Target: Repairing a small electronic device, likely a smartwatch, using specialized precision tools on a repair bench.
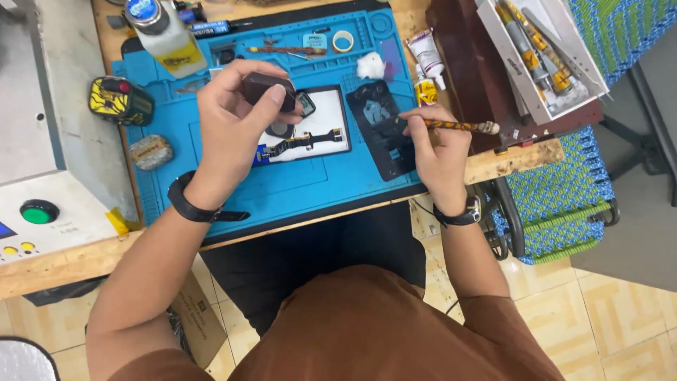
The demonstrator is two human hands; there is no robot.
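My left hand (236, 116) holds a small dark brown block-shaped object (264, 87) above the blue work mat (296, 187). Just under it lies a white phone frame (310, 134) with black parts on it. My right hand (437, 152) grips a thin orange-and-black patterned tool (451, 125) like a pen, its tip resting on a black opened phone back (386, 130) at the mat's right side. Both wrists wear black bands.
A white bottle with blue cap (163, 35), a yellow-black gadget (120, 100), a tape roll (343, 41), a cotton wad (369, 66) and glue tubes (425, 56) sit around the mat. A white tool tray (543, 56) is at right, a grey machine with green button (39, 212) at left.
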